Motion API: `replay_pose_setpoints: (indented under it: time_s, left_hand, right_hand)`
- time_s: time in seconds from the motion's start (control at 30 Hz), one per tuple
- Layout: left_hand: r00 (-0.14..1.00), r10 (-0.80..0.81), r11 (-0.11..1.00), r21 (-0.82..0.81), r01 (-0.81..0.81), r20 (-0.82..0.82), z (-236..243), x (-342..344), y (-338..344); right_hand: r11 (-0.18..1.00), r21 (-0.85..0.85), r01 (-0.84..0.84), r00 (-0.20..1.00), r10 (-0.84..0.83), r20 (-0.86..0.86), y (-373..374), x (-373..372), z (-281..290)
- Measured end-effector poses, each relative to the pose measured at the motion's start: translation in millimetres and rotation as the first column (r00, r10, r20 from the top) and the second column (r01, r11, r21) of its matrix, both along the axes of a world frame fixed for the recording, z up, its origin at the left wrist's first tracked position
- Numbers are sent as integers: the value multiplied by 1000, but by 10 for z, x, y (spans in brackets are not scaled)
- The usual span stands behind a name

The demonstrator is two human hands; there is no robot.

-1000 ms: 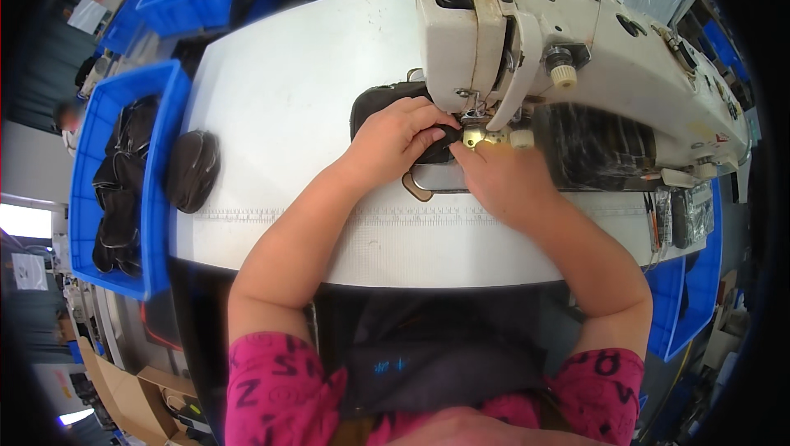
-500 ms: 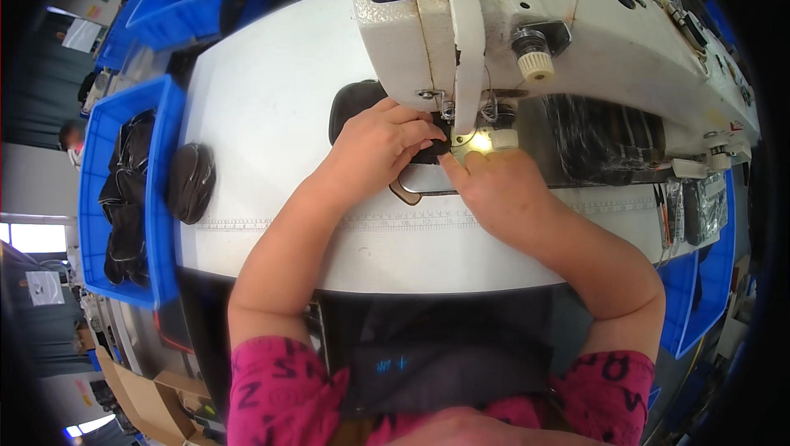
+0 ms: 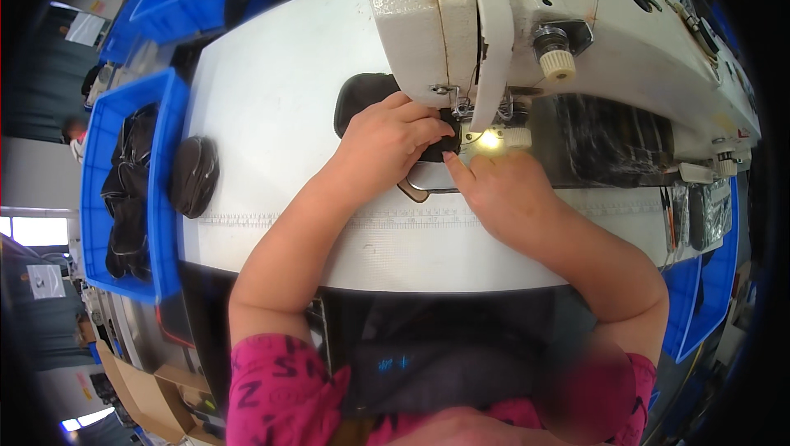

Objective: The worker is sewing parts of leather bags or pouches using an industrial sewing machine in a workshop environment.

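A black fabric piece point(image 3: 360, 99) with a rounded corner lies under the needle area of a white sewing machine point(image 3: 421, 43). My left hand point(image 3: 387, 140) rests over it, fingers bent and closed on the fabric just left of the presser foot. On the right, my right hand point(image 3: 504, 187) has its index finger pointed at the fabric's near edge, its other fingers curled beneath the machine's small lamp. The fingertips of both hands come close together in front of the needle. Part of the fabric is hidden under my left hand and the machine head.
A blue bin point(image 3: 170, 191) of black pouches stands at the left, with a black pouch point(image 3: 194, 176) beside it on the white table point(image 3: 271, 100). A printed ruler strip point(image 3: 387, 218) crosses the table. Behind the needle lies a dark plastic-wrapped bundle point(image 3: 617, 140); slim tools point(image 3: 668, 217) lie at right.
The whole view has shifted slightly, so the machine sits a little farther right in it. Both hands keep nearly the same hold beside the needle.
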State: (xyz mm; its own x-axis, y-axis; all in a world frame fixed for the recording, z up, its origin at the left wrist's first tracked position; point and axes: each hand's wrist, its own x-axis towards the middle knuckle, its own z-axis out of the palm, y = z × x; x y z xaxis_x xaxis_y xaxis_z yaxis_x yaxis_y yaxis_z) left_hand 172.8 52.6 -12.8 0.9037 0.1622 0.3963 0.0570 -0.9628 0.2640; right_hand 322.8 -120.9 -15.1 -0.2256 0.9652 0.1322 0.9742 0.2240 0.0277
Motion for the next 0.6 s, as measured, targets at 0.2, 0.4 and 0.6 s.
replay_pose_setpoints:
  time_s: [0.2, 0.4, 0.6]
  left_hand:
    - [1000, 19, 1000, 10, -19, 5, 1, -3, -33]
    - [998, 62, 996, 63, -63, 30, -29, 32, -40]
    - [995, 94, 990, 105, -97, 35, -76, 50, -44]
  right_hand:
    - [1000, -13, -5, 999, 5, -35, 7, -7, 16]
    - [999, 13, 44, 999, -44, -9, 32, -6, -35]
    - [998, 25, 62, 998, -62, -12, 53, 1, -46]
